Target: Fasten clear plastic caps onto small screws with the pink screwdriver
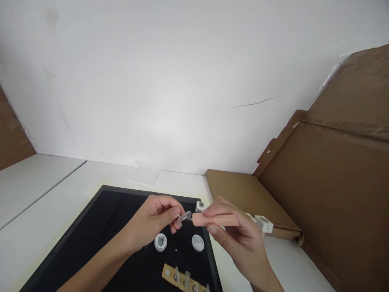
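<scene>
My left hand (165, 215) pinches a small translucent, rounded piece (184, 219) between thumb and fingers above the black mat. My right hand (238, 237) grips a pink cylindrical handle (215, 220), held level. A thin tip at the handle's left end meets or nearly meets the clear piece; contact is hard to make out. Below the hands sits a small open white jar (161, 242) with greyish contents. A round white lid (198, 243) lies to its right. Nearer me, a tan strip (168, 272) carries several upright clear pieces.
The black mat (91, 235) has a raised dark rim and lies on a white table (100, 172). A flat cardboard box (243, 188) stands at the right rear. Small white boxes (263, 224) are beside my right hand. Cardboard walls (343, 194) and a white wall enclose the space.
</scene>
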The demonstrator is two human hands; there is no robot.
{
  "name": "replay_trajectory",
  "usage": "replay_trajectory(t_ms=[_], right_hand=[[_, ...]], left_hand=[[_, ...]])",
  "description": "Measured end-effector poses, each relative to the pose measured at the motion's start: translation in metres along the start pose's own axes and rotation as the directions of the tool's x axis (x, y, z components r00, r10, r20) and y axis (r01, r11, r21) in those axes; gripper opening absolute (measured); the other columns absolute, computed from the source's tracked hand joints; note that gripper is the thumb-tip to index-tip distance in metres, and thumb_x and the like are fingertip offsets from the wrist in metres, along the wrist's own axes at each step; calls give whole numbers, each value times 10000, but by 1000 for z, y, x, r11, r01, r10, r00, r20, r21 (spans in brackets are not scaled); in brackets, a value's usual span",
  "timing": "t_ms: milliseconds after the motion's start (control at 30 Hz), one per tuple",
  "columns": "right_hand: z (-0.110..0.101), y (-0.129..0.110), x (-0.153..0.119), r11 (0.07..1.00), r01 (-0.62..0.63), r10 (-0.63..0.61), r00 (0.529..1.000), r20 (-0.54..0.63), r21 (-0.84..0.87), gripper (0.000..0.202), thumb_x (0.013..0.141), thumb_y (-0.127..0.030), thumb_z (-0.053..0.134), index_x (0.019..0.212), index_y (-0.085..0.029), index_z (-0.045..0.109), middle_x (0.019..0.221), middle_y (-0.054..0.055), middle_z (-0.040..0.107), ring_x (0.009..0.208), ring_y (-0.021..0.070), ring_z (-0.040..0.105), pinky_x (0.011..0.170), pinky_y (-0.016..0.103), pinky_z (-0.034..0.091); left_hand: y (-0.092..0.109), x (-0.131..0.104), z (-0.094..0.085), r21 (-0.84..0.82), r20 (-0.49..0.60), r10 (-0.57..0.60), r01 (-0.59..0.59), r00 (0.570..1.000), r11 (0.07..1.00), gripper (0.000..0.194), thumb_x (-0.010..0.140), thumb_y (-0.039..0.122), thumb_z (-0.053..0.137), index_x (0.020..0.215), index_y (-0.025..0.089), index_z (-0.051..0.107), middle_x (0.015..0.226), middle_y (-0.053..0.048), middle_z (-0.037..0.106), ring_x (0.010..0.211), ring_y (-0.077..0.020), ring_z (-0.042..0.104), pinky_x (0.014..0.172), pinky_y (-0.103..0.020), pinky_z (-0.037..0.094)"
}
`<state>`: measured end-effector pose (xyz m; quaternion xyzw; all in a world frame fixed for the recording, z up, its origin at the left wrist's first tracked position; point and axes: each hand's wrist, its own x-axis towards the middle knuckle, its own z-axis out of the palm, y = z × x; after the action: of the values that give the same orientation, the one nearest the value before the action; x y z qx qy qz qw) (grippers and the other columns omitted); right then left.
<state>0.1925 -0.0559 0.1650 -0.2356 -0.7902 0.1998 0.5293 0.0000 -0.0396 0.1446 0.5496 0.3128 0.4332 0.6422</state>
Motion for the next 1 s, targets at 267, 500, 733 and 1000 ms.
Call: replay_trajectory(t_ms=[267, 500, 733, 1000], right_hand=[[-5, 6, 0, 1000, -7, 7, 999, -32, -3, 166, 886, -174, 601, 898, -303, 704, 841, 13, 702, 693, 152, 594, 586, 292, 489], [-8, 6, -2, 1000, -12, 11, 998, -55, -18, 168, 888, -182, 599, 907, -307, 711, 837, 20, 711, 679, 157, 587, 574, 303, 477], [0, -4, -1, 1000, 8, -8, 998, -54, -3, 145, 882, -206, 609, 926, -314, 696, 803, 19, 708, 650, 166, 598, 543, 309, 486], [6, -8, 1, 997, -21, 19, 999, -30, -79, 124, 868, -175, 615, 884, -278, 681, 770, 13, 699, 652, 158, 612, 551, 291, 506]], left_hand=[[-2, -1, -2, 17, 16, 13, -14, 1000, 1000, 351, 767, 470, 672, 698, 127, 647, 587, 5, 581, 528, -95, 504, 551, -237, 408], [-5, -1, -5, 11, 12, 1, -1, 1000, 1000, 346, 768, 468, 673, 702, 129, 654, 597, -2, 588, 534, -100, 509, 553, -241, 407], [-3, 3, -5, 7, -21, 13, -13, 1000, 1000, 364, 757, 488, 677, 694, 130, 660, 587, -5, 584, 535, -109, 505, 553, -252, 413], [0, 3, -2, 39, -21, 13, -12, 1000, 999, 372, 736, 494, 690, 690, 127, 656, 567, 7, 565, 518, -102, 486, 549, -249, 404]])
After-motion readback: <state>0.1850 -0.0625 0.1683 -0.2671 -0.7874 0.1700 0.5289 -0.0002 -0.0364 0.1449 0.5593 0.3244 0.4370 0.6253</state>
